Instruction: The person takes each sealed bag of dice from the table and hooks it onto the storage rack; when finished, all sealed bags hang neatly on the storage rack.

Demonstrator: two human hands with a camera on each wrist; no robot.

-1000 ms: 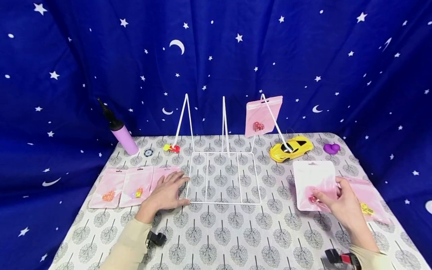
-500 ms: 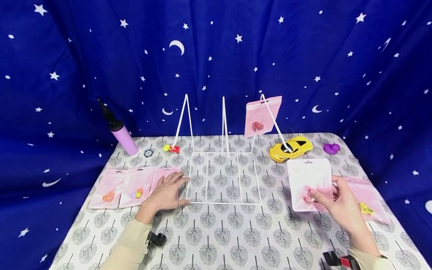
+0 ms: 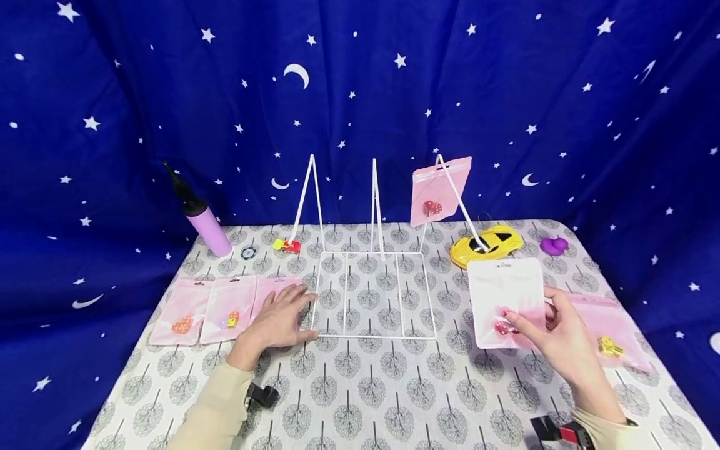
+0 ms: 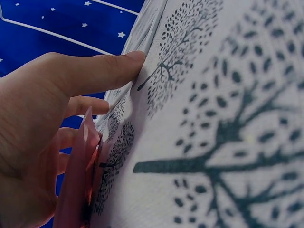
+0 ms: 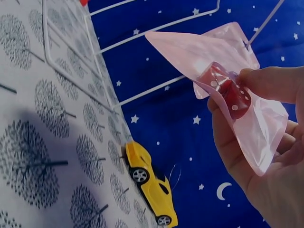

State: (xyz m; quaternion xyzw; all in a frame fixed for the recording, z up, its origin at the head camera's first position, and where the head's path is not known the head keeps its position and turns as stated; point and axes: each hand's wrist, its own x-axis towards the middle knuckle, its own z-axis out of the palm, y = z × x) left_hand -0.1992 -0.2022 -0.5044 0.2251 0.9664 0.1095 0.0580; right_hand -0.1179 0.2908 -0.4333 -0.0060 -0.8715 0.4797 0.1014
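My right hand [image 3: 565,340] pinches a pink zip bag [image 3: 505,290] between thumb and fingers, held upright above the table's right side. Red dice [image 5: 230,92] with white dots show through its film in the right wrist view. My left hand [image 3: 279,320] lies with spread fingers, its thumb and fingertips at the left edge of the white wire rack [image 3: 374,338]. Under that palm is a pink bag [image 3: 267,292], partly hidden. On the rack's right arm hangs another pink bag [image 3: 444,181] with red dice. The rack's left and middle arms carry no bag.
Two pink bags, one with orange dice [image 3: 182,325], lie at left; another with yellow pieces [image 3: 610,347] lies at right. Behind stand a purple pump [image 3: 209,232], a small toy car [image 3: 288,246], a yellow car [image 3: 487,246] and a purple duck-like toy [image 3: 554,246].
My right hand has moved the pink bag leftward and slightly up, away from the yellow-piece bag. The left hand has stayed in place.
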